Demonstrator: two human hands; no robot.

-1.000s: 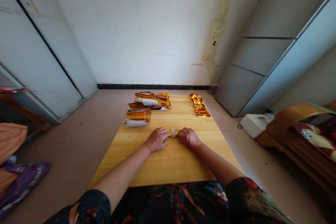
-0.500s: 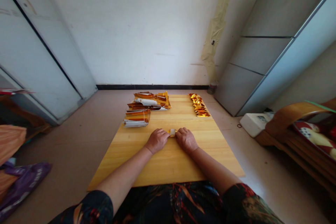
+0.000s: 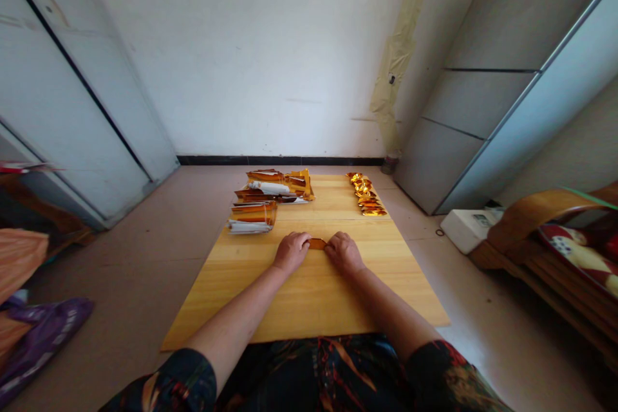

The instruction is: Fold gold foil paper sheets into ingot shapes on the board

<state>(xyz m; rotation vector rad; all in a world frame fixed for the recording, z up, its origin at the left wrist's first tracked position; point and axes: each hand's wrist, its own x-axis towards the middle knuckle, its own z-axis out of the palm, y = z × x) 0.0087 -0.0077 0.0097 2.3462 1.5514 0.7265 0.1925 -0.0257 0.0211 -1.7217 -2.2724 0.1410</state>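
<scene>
A small orange-gold foil piece [image 3: 317, 244] lies across the middle of the wooden table [image 3: 309, 296], between my two hands. Its left end is pinched in the fingers of my left hand [image 3: 292, 252]. My right hand [image 3: 344, 252] has its fingers closed on the right end. Stacks of orange foil sheets [image 3: 253, 213] and white paper strips [image 3: 250, 226] lie at the table's left side. Behind them are more foil sheets [image 3: 302, 184] and a white roll [image 3: 268, 188]. Several shiny gold twisted foil pieces [image 3: 365, 193] form a column at the back right.
A white wall [image 3: 270, 64] rises beyond the table. On the right stand a grey cabinet [image 3: 463, 103], a white box [image 3: 466, 229] and a wooden seat [image 3: 531, 251] with cushions. A purple bag [image 3: 53, 341] lies on the floor at left.
The pale white patch in the middle of the small piece no longer shows; orange foil shows there now. My hands have moved slightly apart.
</scene>
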